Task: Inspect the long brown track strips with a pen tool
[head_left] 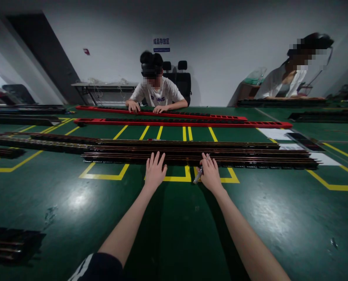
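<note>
A bundle of long, thin black strips (250, 159) with brownish edges lies crosswise in front of me. My left hand (155, 168) is open, its fingers stretched and slightly spread, fingertips at the near side of the bundle. To its right, my right hand (210, 172) also reaches the bundle's near side. It holds a slim silver pen-like tool (197, 176), which slants out below the palm on the thumb side; its exact kind is unclear. My right fingers partly hide the tool's upper end.
Yellow tape lines (103, 176) mark the green table (180, 218). Two long red trays (267, 124) lie beyond the strips, where a person (162, 91) works opposite. Another person (282, 84) leans in at the right. More strips (13, 246) lie at the near left. A dark flat panel (304, 141) rests on white paper.
</note>
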Motion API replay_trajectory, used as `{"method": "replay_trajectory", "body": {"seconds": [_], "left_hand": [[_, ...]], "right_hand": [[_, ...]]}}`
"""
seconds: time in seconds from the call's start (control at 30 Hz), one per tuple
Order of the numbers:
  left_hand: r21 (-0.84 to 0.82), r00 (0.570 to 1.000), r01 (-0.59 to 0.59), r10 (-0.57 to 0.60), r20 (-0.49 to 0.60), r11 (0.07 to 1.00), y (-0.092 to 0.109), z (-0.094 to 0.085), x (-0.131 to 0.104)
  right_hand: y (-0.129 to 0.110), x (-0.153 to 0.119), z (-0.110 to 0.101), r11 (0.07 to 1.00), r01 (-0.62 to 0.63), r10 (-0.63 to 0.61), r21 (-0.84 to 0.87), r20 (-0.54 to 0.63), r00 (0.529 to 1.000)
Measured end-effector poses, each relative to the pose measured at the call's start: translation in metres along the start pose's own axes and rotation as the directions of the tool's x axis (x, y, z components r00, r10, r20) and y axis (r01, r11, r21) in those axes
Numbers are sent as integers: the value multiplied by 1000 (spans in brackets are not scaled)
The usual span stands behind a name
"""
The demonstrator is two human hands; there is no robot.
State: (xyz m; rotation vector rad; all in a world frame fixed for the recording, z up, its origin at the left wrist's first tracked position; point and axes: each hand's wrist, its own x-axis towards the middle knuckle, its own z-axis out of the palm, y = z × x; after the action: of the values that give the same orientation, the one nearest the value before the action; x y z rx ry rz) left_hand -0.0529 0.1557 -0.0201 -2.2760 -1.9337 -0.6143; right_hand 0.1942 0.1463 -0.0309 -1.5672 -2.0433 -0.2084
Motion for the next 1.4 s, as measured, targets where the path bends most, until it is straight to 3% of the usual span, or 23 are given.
{"method": "replay_trajectory", "body": {"seconds": [0.13,0.47,1.13,1.4], "left_hand": [[-15,1000,-10,10,1,1000,-2,1,0],[58,980,-33,44,-195,998,0,0,-3],[-15,966,-60,54,-251,998,3,-14,-21],[-85,942,-124,90,-323,989,-5,-13,-29]], "right_hand": [[1,0,1,1000,-9,9,-6,-29,1000],[-7,0,-3,997,-5,-6,-73,-154,988],[-13,-9,-20,995,-89,73,-38,-309,948],[-12,-5,-18,982,-131,67,-137,-397,915]]}}
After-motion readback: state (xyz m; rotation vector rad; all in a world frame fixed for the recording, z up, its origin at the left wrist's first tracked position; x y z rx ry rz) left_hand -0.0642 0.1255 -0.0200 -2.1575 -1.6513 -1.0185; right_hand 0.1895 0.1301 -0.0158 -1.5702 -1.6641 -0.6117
